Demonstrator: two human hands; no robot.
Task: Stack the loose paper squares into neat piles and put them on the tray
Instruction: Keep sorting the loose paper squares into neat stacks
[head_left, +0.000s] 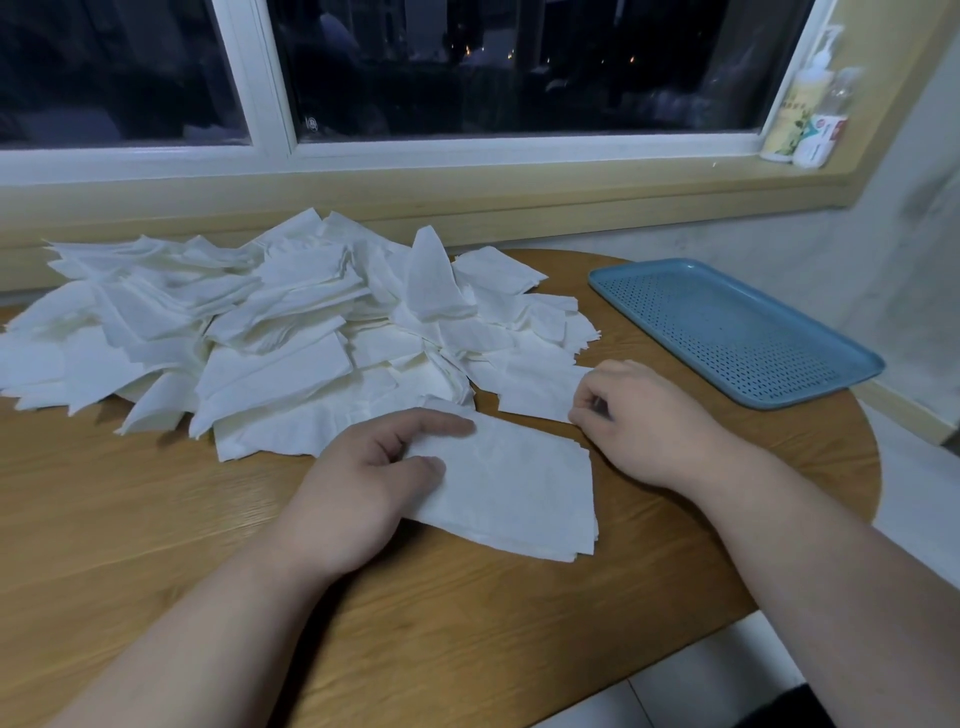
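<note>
A big heap of loose white paper squares (270, 322) covers the far left and middle of the wooden table (156, 519). In front of it lies a small neat stack of squares (514, 488). My left hand (358, 483) holds the stack's left edge, index finger on top and thumb at the side. My right hand (644, 415) pinches the near right corner of a single loose square (535, 389) that lies flat by the heap. The blue perforated tray (737, 332) sits at the right of the table with nothing on it.
The table's curved edge runs close behind the tray and down the right side, with tiled floor (727, 675) below. A window sill (467, 182) runs along the back, with two bottles (805, 114) at its right end. Bare wood lies near me.
</note>
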